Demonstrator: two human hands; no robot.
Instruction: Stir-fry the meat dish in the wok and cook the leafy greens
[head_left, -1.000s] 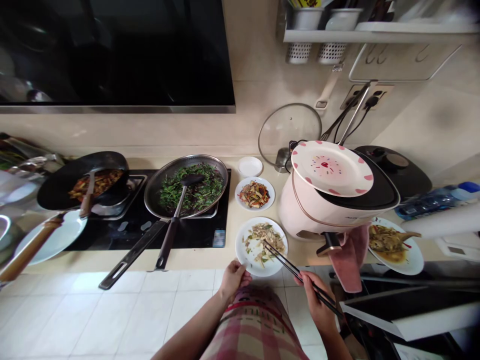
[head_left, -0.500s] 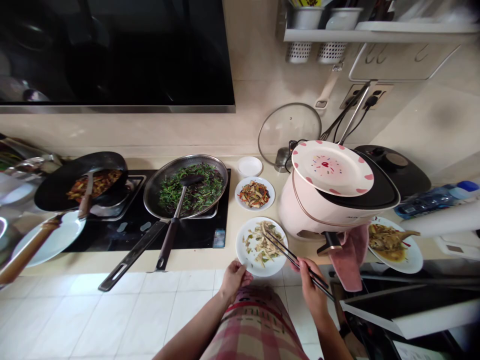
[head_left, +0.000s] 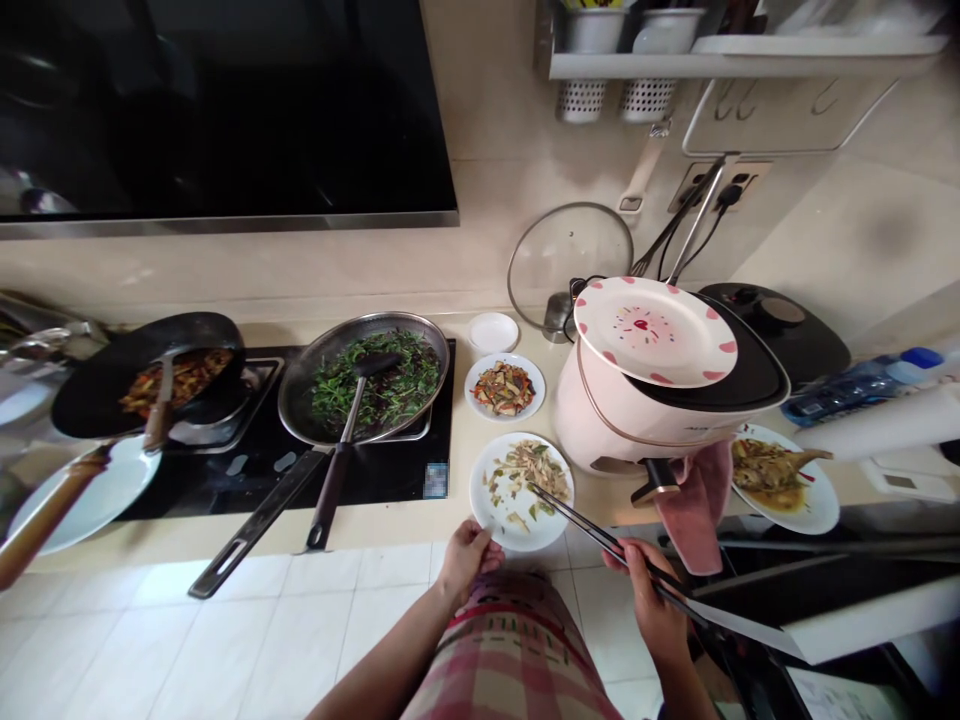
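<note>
At the front edge of the worktop (head_left: 420,525), the left hand (head_left: 465,560) closes its grip on the near rim of a white plate (head_left: 487,510) scattered with food scraps. The right hand (head_left: 651,600) grips a pair of dark chopsticks (head_left: 592,530), whose tips rest over the plate's right side. Behind it stands a smaller plate (head_left: 505,389) of mixed vegetables. To the left, a pan of greens (head_left: 365,378) sits on the hob with a spatula (head_left: 341,450) in it. To the right stands a pink cooker (head_left: 637,420) with a spotted plate (head_left: 655,331) on top.
</note>
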